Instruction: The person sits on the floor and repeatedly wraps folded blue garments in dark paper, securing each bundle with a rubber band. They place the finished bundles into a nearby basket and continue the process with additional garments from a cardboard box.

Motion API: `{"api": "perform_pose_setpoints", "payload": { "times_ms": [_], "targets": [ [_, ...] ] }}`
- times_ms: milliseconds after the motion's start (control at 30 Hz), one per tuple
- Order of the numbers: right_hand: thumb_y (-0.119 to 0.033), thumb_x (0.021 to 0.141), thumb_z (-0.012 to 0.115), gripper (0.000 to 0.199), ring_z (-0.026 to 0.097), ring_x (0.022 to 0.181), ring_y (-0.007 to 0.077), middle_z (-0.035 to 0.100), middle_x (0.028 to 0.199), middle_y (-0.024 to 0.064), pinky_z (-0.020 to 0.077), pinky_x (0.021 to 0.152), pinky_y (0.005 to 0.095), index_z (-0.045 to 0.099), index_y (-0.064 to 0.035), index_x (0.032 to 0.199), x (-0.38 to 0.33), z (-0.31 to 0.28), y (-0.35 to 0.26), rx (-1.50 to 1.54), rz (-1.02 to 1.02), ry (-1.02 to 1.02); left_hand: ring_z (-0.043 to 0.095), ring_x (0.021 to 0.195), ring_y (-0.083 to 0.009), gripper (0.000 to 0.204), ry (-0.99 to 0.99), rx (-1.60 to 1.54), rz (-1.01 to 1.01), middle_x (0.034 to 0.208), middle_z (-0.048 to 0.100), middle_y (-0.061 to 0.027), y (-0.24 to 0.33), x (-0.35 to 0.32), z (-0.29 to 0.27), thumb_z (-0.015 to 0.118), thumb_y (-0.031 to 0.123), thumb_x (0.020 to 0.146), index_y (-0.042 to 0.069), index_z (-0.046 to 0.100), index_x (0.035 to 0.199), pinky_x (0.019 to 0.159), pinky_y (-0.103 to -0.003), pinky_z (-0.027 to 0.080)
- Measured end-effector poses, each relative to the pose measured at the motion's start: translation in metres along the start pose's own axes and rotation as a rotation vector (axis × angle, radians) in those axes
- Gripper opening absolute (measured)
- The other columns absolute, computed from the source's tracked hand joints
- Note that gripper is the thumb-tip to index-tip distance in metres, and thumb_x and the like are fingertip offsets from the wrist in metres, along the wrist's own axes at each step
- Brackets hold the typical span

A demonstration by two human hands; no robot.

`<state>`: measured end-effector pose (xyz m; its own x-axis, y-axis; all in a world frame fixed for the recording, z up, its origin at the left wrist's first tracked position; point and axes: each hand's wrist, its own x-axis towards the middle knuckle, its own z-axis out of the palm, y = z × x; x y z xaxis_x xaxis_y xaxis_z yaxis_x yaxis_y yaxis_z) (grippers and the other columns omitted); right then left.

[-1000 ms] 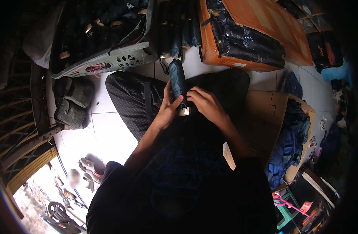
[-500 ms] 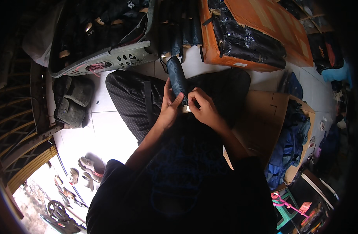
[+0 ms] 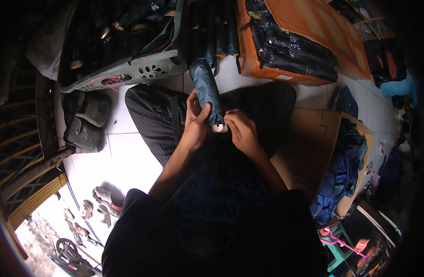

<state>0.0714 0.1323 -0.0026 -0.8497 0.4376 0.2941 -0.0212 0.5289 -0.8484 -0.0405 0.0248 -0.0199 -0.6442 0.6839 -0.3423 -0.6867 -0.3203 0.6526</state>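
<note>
A folded compact umbrella in a dark teal sleeve lies tilted over my lap, its pale round handle end toward me. My left hand is wrapped round the lower part of the sleeve from the left, thumb on top. At the sleeve's mouth, beside the handle end, the fingers of my right hand are pinched together on the sleeve's edge. Just beyond the umbrella's far end, several similar dark umbrellas lie in a row.
A grey plastic basket full of dark umbrellas stands far left. Far right, an orange carton holds wrapped dark bundles. An opened cardboard box with blue fabric is at my right. Dark green bags or pouches lie left on the tiles.
The umbrella's far end has swung left and come up a little. My left hand has shifted slightly left with it, and my right hand has dropped slightly at the sleeve's mouth.
</note>
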Motion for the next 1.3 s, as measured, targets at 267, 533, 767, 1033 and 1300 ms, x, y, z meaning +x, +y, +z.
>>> {"api": "perform_pose_setpoints", "payload": {
  "times_ms": [267, 533, 767, 1033, 1300],
  "targets": [
    [0.004, 0.087, 0.059, 0.023, 0.066, 0.079, 0.022, 0.061, 0.094, 0.015, 0.0544, 0.067, 0.0321, 0.05, 0.0037, 0.109, -0.019, 0.008, -0.007, 0.643, 0.402, 0.12, 0.057, 0.104, -0.0235, 0.053, -0.121, 0.032, 0.009, 0.116, 0.055, -0.0137, 0.01, 0.013, 0.003, 0.064, 0.013, 0.088, 0.005, 0.033, 0.13, 0.093, -0.039, 0.046],
    [0.001, 0.088, 0.061, 0.021, 0.065, 0.071, 0.0174, 0.062, 0.085, 0.0119, 0.0561, 0.065, 0.03, 0.047, 0.0032, 0.103, -0.019, 0.022, -0.009, 0.714, 0.476, 0.006, 0.061, 0.069, -0.0169, 0.061, 0.069, 0.197, 0.103, 0.092, 0.056, -0.0121, 0.008, 0.008, 0.032, 0.074, 0.006, 0.078, 0.009, 0.03, 0.12, 0.052, -0.03, 0.052],
    [0.001, 0.088, 0.061, 0.028, 0.063, 0.075, 0.0156, 0.06, 0.088, 0.009, 0.0527, 0.067, 0.0261, 0.047, 0.0025, 0.112, -0.024, 0.019, 0.006, 0.698, 0.465, 0.001, 0.055, 0.057, -0.0114, 0.066, 0.031, 0.351, -0.101, 0.087, 0.055, -0.0081, 0.009, -0.005, 0.037, 0.081, 0.014, 0.073, 0.008, 0.036, 0.121, 0.039, -0.023, 0.042],
    [0.006, 0.082, 0.067, 0.025, 0.062, 0.08, 0.0118, 0.06, 0.099, 0.0091, 0.0505, 0.065, 0.0239, 0.056, 0.0039, 0.105, -0.023, 0.009, -0.002, 0.41, 0.26, 0.278, 0.05, 0.104, -0.0138, 0.053, 0.003, 0.243, 0.042, 0.114, 0.051, -0.0084, -0.005, -0.009, 0.029, 0.066, 0.021, 0.09, 0.003, 0.034, 0.128, 0.088, -0.026, 0.042],
    [0.01, 0.074, 0.067, 0.022, 0.065, 0.072, 0.0252, 0.062, 0.086, 0.0155, 0.052, 0.061, 0.0306, 0.058, 0.0023, 0.093, -0.012, -0.006, 0.004, -0.252, -0.124, 0.25, 0.049, 0.105, -0.0148, 0.046, 0.064, 0.37, 0.166, 0.113, 0.052, -0.01, -0.001, -0.007, 0.039, 0.062, 0.02, 0.092, 0.001, 0.036, 0.125, 0.092, -0.027, 0.04]
  ]
}}
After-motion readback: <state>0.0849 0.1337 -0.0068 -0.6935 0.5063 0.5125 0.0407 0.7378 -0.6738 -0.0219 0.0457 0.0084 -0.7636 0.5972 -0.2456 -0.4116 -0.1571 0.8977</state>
